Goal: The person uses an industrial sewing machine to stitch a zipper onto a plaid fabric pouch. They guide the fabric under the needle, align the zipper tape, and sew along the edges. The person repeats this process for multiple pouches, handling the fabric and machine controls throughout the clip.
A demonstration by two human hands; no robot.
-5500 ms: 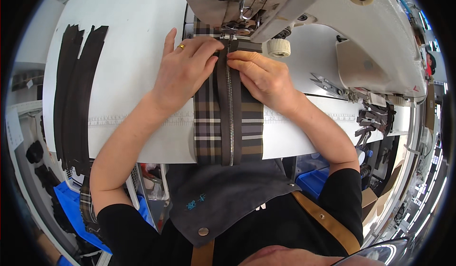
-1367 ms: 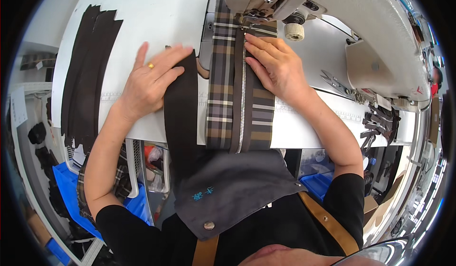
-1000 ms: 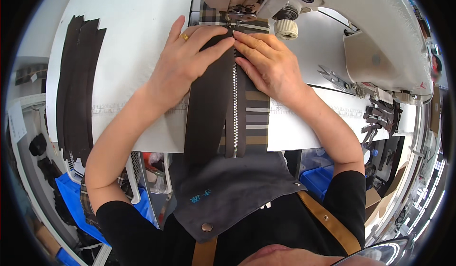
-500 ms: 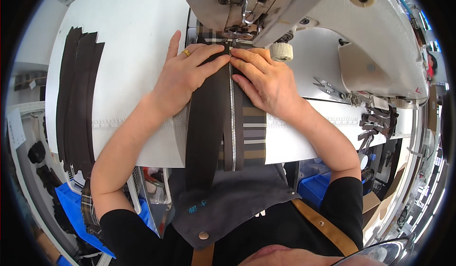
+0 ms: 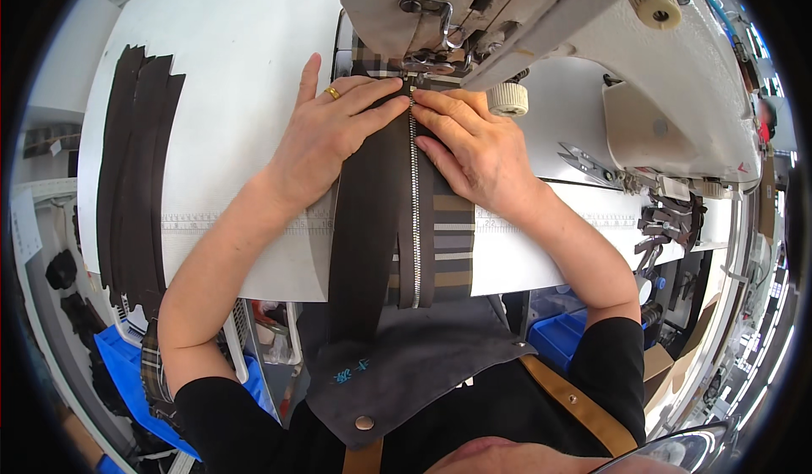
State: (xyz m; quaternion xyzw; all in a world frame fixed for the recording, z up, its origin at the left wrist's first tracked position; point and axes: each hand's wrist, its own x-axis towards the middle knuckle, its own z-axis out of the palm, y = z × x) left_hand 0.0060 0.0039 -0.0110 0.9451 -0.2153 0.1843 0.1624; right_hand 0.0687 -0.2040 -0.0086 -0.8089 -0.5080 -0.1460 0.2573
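Observation:
A zipper (image 5: 415, 212) with silver metal teeth and dark brown tape runs lengthwise over a grey, tan and white striped fabric (image 5: 453, 250). A wide dark brown strip (image 5: 364, 220) lies left of the zipper and hangs past the table's near edge. My left hand (image 5: 326, 131) rests on the strip, fingers stretched toward the zipper's far end and one finger spread away; it wears a gold ring. From the other side, my right hand (image 5: 478, 140) lays its extended fingers beside the teeth. Both hands' fingertips nearly meet just in front of the sewing machine's needle area (image 5: 431, 61).
The white sewing machine (image 5: 575, 17) arches over the far right. Dark brown strips (image 5: 131, 178) are stacked at the left. Thread snips (image 5: 585, 163) lie at the right, near dark scraps (image 5: 668, 220). Blue bins (image 5: 558, 339) stand below the white table (image 5: 245, 284).
The machine head appears slightly farther right in the picture, with the view shifted a little. Both hands keep nearly the same place on the zipper and strip.

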